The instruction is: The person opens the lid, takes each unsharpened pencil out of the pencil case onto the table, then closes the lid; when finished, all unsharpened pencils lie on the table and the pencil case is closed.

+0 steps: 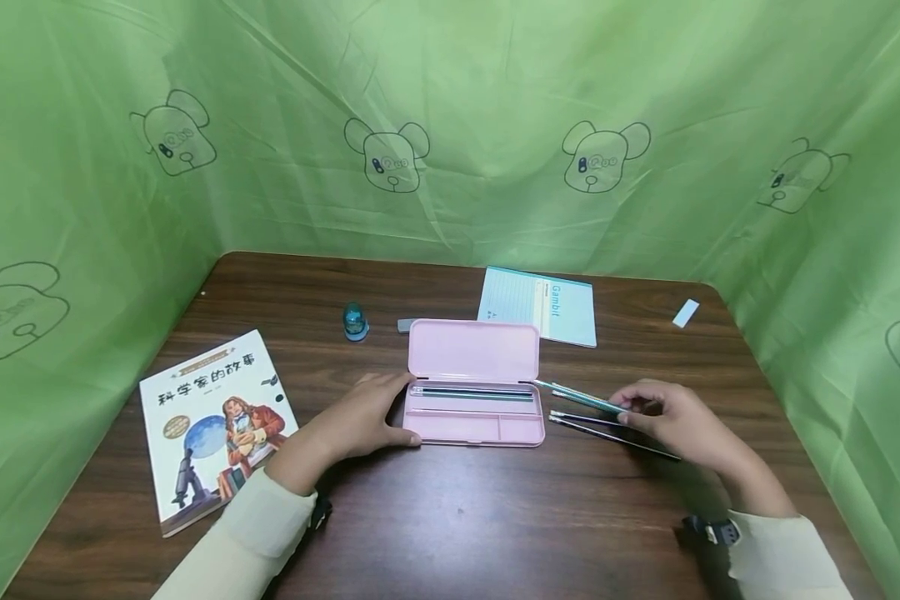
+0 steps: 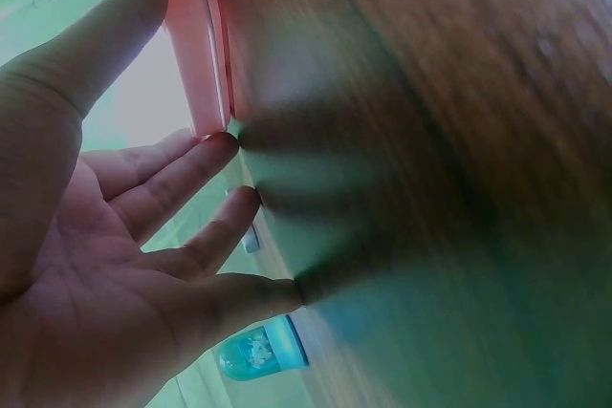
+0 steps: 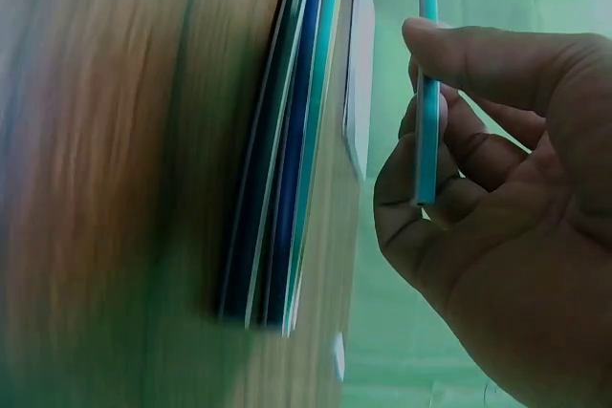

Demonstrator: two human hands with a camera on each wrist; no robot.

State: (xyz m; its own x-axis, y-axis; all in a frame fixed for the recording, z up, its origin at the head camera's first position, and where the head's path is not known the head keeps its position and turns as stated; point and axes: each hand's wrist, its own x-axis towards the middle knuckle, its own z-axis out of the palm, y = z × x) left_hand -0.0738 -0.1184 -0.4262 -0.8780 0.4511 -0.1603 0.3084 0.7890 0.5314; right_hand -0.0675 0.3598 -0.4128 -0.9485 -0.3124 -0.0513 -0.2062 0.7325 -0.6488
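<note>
A pink pencil case (image 1: 450, 427) lies with its lid (image 1: 472, 350) raised, and several dark pencils (image 1: 476, 396) lie in its long back compartment. At the case's left end, my left hand (image 1: 363, 417) has its thumb on the front corner and its fairly straight fingers against the side. Between the thumb and fingers of my right hand (image 1: 671, 417) is a teal pencil (image 3: 428, 136), its far end near the case's right hinge. Below that hand, several more pencils (image 1: 607, 433) lie on the table, dark green, blue and teal in the right wrist view (image 3: 277, 188).
A picture-covered book (image 1: 217, 433) lies by my left forearm. Toward the back stand a teal domed object (image 1: 355, 321) and a grey strip (image 1: 404, 326) partly behind the lid. A light-blue notebook (image 1: 570, 304) lies behind the case; a small white block (image 1: 686, 313) is at the back right.
</note>
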